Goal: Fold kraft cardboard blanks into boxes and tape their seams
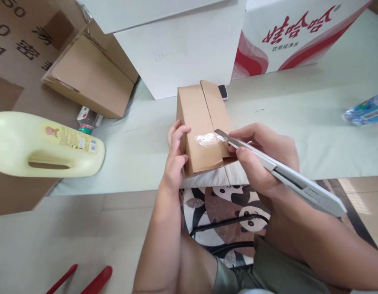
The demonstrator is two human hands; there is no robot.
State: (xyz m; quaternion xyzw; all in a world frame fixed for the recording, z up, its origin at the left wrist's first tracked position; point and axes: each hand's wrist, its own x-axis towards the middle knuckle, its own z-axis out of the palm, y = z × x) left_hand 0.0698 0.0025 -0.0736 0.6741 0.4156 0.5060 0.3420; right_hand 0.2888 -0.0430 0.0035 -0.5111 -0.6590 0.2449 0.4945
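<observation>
A small brown cardboard box [196, 108] rests on the pale cloth-covered table, near its front edge. Clear tape [206, 139] lies across the seam on its top. My left hand [176, 157] grips the box's left side, thumb on the near part and fingers along the edge. In my right hand [262, 153] is a grey-white utility knife [287, 175], held slantwise with its blade tip at the taped seam. A gap shows at the box's near right corner.
Behind stand a white box [183, 49] and a white box with red print [268, 45]. At the left are a brown carton [91, 69], a yellow jug [54, 145] and a small bottle [86, 120]. A plastic bottle [366, 111] lies at the right.
</observation>
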